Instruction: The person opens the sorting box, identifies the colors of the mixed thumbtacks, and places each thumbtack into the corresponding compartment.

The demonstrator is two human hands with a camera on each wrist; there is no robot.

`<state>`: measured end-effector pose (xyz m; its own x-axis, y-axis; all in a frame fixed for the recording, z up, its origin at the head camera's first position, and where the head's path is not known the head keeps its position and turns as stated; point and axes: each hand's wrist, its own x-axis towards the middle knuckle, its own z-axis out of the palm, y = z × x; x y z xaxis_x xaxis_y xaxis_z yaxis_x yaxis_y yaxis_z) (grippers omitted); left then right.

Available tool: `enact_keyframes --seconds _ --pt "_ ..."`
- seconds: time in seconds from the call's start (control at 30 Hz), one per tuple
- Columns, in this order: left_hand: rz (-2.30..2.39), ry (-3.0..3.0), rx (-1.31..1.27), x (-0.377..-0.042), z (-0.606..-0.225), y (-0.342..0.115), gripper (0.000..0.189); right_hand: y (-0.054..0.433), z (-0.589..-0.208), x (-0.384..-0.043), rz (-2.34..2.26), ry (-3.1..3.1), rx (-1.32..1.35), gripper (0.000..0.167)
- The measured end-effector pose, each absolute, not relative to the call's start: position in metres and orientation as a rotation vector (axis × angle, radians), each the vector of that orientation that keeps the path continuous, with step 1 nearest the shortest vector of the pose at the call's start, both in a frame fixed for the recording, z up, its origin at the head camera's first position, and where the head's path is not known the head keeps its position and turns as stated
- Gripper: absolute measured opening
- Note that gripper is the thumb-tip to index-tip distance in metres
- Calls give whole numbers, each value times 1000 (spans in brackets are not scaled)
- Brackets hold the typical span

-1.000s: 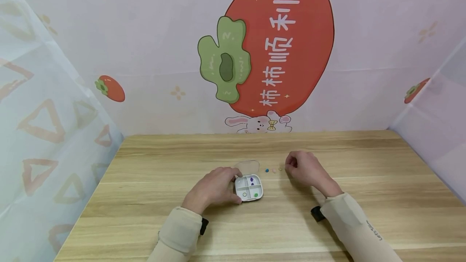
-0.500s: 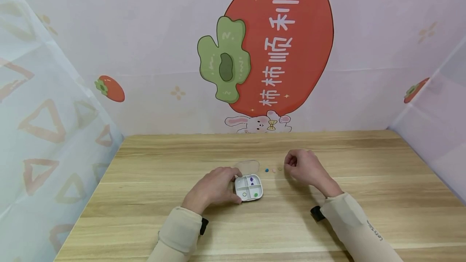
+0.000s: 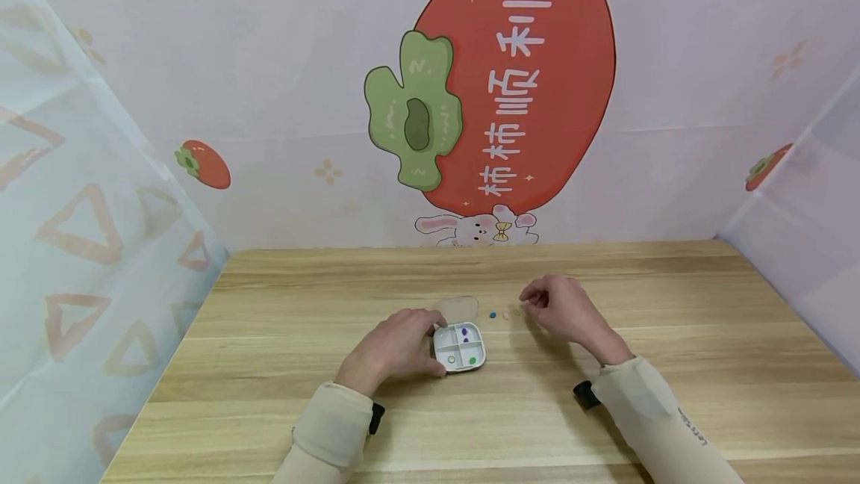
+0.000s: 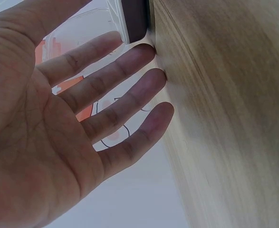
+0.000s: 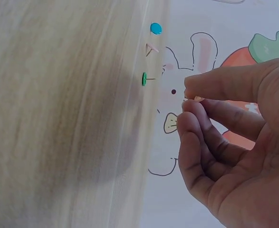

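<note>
In the head view a white box (image 3: 459, 346) with compartments lies on the table, its clear lid (image 3: 458, 308) folded back. My left hand (image 3: 396, 349) grips the box by its left side between thumb and fingers; in the left wrist view the other fingers are spread below it. Small purple, green and pale pieces sit in its compartments. My right hand (image 3: 563, 310), raised over the table, pinches a tiny pale-orange thumbtack (image 5: 197, 99), mostly hidden by the fingertips. Beside it lie a blue thumbtack (image 5: 156, 28), a pink thumbtack (image 5: 151, 48) and a green thumbtack (image 5: 144, 79).
A wooden table (image 3: 269, 424) spreads under both arms. Behind it stands a backdrop (image 3: 302, 95) printed with a large red persimmon and a rabbit, with patterned side panels at left and right.
My right hand has shifted slightly left and up, toward the row of thumbtacks. My left hand and the box have stayed in place.
</note>
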<state>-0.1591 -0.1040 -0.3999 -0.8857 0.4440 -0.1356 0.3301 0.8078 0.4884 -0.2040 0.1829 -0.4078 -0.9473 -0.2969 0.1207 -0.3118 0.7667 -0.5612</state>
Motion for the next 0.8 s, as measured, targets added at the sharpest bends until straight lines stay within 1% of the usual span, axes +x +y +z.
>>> enact_keyframes --seconds 0.8 --pt "677 2756 598 -159 -400 -104 59 179 -405 -201 1079 -2932 489 5"
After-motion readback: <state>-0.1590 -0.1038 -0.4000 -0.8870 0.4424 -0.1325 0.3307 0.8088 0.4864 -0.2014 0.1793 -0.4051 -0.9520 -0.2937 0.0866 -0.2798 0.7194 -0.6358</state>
